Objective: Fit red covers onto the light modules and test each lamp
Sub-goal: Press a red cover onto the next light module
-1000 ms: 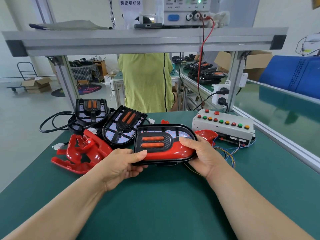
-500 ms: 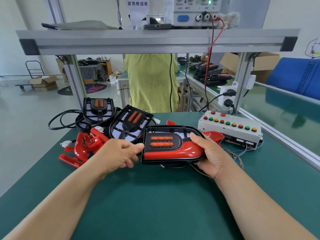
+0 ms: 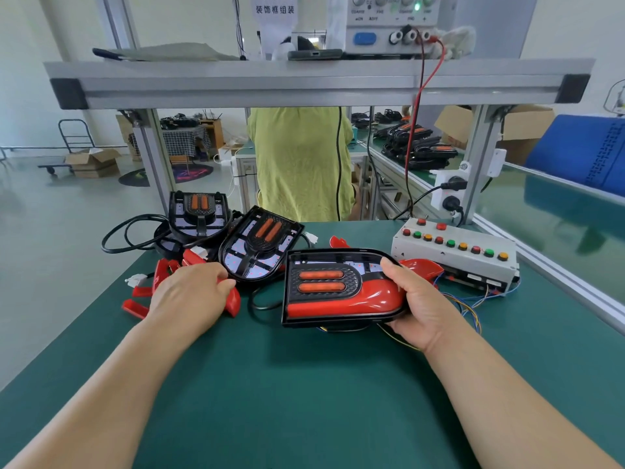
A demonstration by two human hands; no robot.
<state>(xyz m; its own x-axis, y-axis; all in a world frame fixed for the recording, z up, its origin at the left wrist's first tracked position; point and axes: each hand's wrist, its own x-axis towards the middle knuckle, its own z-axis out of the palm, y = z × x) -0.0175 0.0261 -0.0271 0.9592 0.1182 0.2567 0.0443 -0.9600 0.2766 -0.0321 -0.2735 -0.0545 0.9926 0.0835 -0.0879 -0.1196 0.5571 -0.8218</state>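
Observation:
My right hand [image 3: 417, 308] grips the right end of a black light module [image 3: 338, 286] with a red cover fitted on it and two orange strips showing. The module is held slightly above the green table. My left hand [image 3: 189, 292] rests on a pile of loose red covers [image 3: 233, 301] at the left, its fingers curled over one; whether it grips that cover is unclear. Two uncovered black modules lie behind, one [image 3: 260, 243] in the middle and one [image 3: 199, 213] further left. Another red cover [image 3: 421, 267] lies beside my right hand.
A grey test box [image 3: 453, 257] with coloured buttons and loose wires sits at the right. A black cable [image 3: 130, 231] loops at the far left. An aluminium shelf [image 3: 318, 82] carries a power supply [image 3: 389, 25] overhead. A person in a yellow-green shirt [image 3: 299, 164] stands beyond the table.
My left hand has let go of the covered module and moved left onto the pile of red covers. My right hand keeps holding the module alone.

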